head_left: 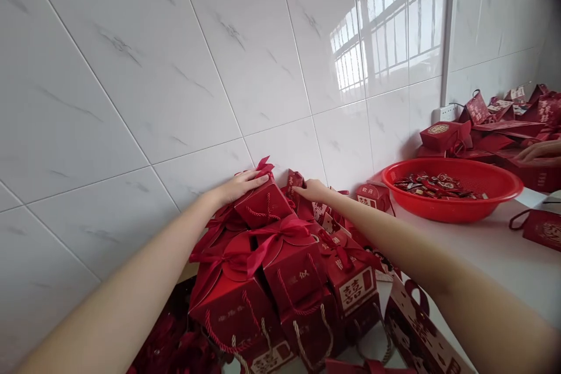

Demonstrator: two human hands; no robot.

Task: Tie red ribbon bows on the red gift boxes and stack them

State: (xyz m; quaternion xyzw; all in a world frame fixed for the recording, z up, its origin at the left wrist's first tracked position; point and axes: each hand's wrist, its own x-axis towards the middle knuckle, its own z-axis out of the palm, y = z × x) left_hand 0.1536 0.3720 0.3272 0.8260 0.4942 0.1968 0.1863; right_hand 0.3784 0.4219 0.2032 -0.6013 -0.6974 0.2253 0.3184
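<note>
My left hand (240, 188) lies with fingers stretched out over the top of a red gift box (263, 204) near the tiled wall. The box has a ribbon bow and a twisted cord handle. My right hand (314, 191) has its fingers closed at the edge of a small dark red gift box (295, 180) behind the pile; the far side of its grip is hidden. Below both hands stand stacked red gift boxes, among them a bow-tied box (294, 269) and a box with a white character panel (354, 283).
At the right, a red plastic basin (451, 207) holds small wrapped pieces. Beyond it lie more red boxes (442, 135), with another person's hand (541, 151) at the edge. A patterned box (421, 327) leans near my right forearm. Dark red items (175, 339) sit low left.
</note>
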